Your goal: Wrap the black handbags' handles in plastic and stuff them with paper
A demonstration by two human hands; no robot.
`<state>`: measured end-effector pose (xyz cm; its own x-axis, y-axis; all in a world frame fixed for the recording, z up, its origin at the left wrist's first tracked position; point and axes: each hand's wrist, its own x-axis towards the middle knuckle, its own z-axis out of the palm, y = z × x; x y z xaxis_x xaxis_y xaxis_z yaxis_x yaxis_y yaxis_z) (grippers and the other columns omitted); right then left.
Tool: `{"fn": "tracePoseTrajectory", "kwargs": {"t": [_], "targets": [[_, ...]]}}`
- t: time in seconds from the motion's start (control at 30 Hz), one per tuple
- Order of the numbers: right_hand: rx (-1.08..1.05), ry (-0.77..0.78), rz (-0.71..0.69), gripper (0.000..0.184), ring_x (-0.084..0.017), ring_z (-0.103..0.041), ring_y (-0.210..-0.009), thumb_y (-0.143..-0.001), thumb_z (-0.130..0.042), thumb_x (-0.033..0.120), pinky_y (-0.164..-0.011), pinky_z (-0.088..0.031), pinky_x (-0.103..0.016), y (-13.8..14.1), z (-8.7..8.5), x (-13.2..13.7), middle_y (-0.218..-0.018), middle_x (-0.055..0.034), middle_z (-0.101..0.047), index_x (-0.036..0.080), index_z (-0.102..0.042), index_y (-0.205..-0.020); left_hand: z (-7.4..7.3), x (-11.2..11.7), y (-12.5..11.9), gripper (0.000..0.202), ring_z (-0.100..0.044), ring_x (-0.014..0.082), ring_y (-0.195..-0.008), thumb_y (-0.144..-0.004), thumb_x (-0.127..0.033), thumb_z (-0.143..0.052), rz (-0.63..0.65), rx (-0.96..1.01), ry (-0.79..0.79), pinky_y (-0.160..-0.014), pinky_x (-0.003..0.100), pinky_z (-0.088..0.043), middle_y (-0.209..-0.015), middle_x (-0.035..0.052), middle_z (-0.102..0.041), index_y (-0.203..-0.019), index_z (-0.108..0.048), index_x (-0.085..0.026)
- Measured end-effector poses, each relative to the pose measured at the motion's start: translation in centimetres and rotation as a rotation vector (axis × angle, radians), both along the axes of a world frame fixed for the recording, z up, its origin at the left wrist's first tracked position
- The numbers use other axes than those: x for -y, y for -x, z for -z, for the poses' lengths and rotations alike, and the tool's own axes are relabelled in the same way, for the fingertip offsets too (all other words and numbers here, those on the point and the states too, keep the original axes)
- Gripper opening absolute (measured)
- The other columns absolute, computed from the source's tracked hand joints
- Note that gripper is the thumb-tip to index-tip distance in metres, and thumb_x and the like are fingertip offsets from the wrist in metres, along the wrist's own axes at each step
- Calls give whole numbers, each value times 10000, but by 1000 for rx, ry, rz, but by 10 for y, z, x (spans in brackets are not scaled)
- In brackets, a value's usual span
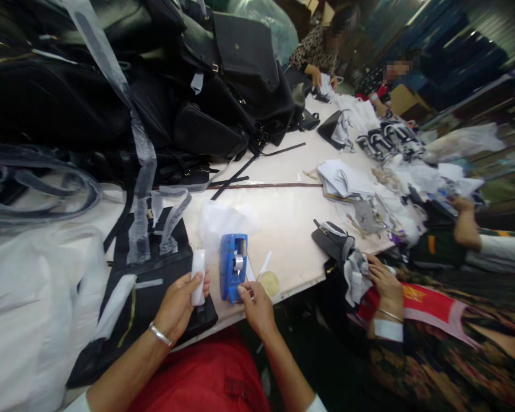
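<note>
My left hand [178, 306] is closed around a small white wrapped piece [198, 276], held upright over a black bag [150, 297] lying flat at the table's near edge. My right hand [254, 304] pinches at the front of a blue tape dispenser [233, 266], fingers together at the tape's end. A silver bangle sits on my left wrist. Clear tape strips [171, 220] lie across the black bag.
A tall heap of black bags [163, 86] fills the back left. White plastic sheeting [30, 309] covers the left. A small yellowish dish [269, 282] sits by the dispenser. A person's hands [384, 283] at my right hold a wrapped black piece. More people work at the far end.
</note>
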<state>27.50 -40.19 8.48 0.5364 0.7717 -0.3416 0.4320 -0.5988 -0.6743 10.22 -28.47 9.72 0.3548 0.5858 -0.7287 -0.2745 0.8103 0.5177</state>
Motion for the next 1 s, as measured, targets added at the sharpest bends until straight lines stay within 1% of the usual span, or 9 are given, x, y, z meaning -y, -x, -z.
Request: {"fn": "tracePoseTrajectory", "kwargs": {"t": [0.13,0.23,0.33,0.43,0.5,0.63,0.77,0.9,1.0], "targets": [[-55,0,87,282,-187,-586,-749,-832,-537,435,-699,-434,-286,6,9,3,-809,-38,-644,177,-648,-857,6,2,1,199,-629,94,-613,-804,-182,-673,-1,5,-11,-592,182,-554,-787,62,-686,-982,-673,-94],[-82,-19,103,293,-172,-576,-682,-826,-534,447,-646,-432,-264,5,11,5,-725,-18,-627,177,-639,-783,7,2,1,182,-632,96,-630,-808,-181,-669,10,7,-14,-608,184,-557,-802,67,-685,-968,-672,-92],[-90,-55,116,283,-160,-559,-677,-825,-536,431,-644,-424,-254,6,8,6,-713,-10,-609,177,-624,-736,8,2,1,163,-629,93,-629,-814,-178,-662,10,14,-18,-611,180,-556,-799,66,-681,-951,-673,-90],[-84,-102,116,252,-155,-547,-727,-817,-560,407,-678,-416,-250,11,-1,11,-748,-9,-599,176,-615,-732,9,2,1,170,-630,95,-630,-821,-175,-652,15,6,-21,-604,178,-555,-801,72,-682,-967,-671,-88],[-185,-120,143,253,-128,-517,-630,-829,-551,413,-602,-400,-230,15,-10,17,-675,12,-571,177,-597,-750,9,3,2,175,-632,99,-633,-823,-173,-650,17,11,-25,-606,184,-558,-807,76,-683,-974,-670,-87],[-589,-83,250,297,-73,-376,-400,-833,-541,462,-417,-294,-193,22,-20,29,-495,67,-484,181,-523,-737,10,3,2,163,-630,95,-622,-826,-161,-643,11,21,-31,-605,183,-560,-805,75,-681,-968,-668,-83],[-757,-34,350,313,-53,-358,-359,-754,-609,468,-376,-268,-179,24,-12,35,-470,80,-467,182,-493,-702,9,3,2,152,-640,102,-635,-838,-161,-627,24,7,-19,-618,190,-565,-801,79,-682,-963,-663,-83],[-785,-32,393,306,-43,-343,-364,-711,-621,457,-368,-287,-176,26,1,39,-498,83,-465,184,-482,-700,7,3,3,126,-646,111,-646,-837,-150,-624,16,16,-19,-624,198,-568,-786,75,-681,-944,-659,-93],[-804,-33,394,298,-44,-339,-371,-704,-613,451,-373,-298,-181,27,5,42,-509,83,-460,190,-470,-711,6,2,2,122,-646,114,-642,-839,-145,-618,16,25,-24,-617,200,-567,-781,77,-680,-940,-662,-92]]}}
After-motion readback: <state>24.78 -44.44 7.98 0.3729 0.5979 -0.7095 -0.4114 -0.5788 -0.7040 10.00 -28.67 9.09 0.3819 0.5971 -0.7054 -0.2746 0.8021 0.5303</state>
